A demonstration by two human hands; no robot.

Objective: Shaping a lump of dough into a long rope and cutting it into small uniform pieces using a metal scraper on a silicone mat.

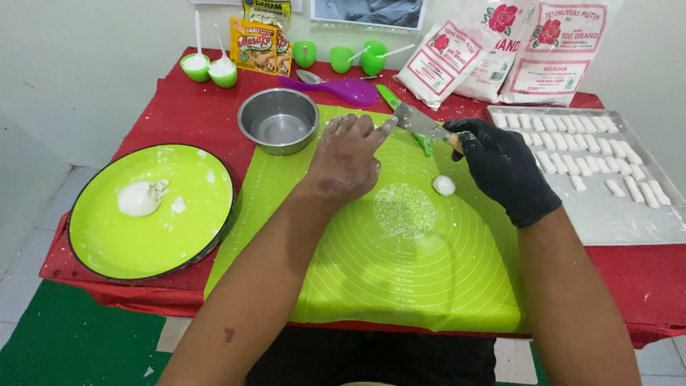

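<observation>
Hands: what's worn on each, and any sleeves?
The left hand is bare, dusted with white flour smears. The right hand wears a black glove ending at the wrist. Both forearms are bare, with no sleeves in view.

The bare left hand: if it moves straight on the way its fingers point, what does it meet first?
Probably the flat metal scraper blade, which the black-gloved right hand holds; the bare left hand's fingertips look already against it, though depth is unclear.

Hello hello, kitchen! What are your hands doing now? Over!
Right hand, black glove, grips knife. Left hand, bare, fingertips on the blade. Dough ball on green mat, untouched. Nothing between knife and dough.
</observation>
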